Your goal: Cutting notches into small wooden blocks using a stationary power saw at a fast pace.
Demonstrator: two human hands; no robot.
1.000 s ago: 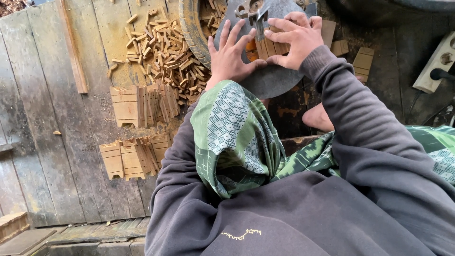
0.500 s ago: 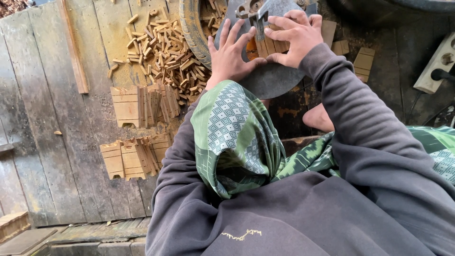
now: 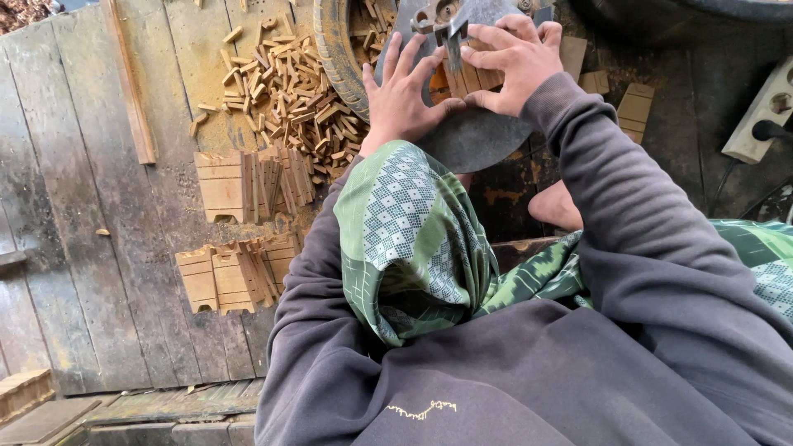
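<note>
Both hands pressed a grooved wooden block (image 3: pixel 467 78) flat on the round grey metal saw table (image 3: pixel 479 136), apparently to steady it at the blade fitting (image 3: pixel 442 25). Left hand (image 3: pixel 405 95) splayed, fingers open; right hand (image 3: pixel 516 62) gripping the block's edge. Offcut pile (image 3: pixel 289 99) and stacked blocks (image 3: pixel 239 186) lay left on worn plank flooring (image 3: pixel 74 248); power strip (image 3: pixel 764 107) at right.

Even soft daylight, no glare, sharp centre, slight wide-angle bend at edges
</note>
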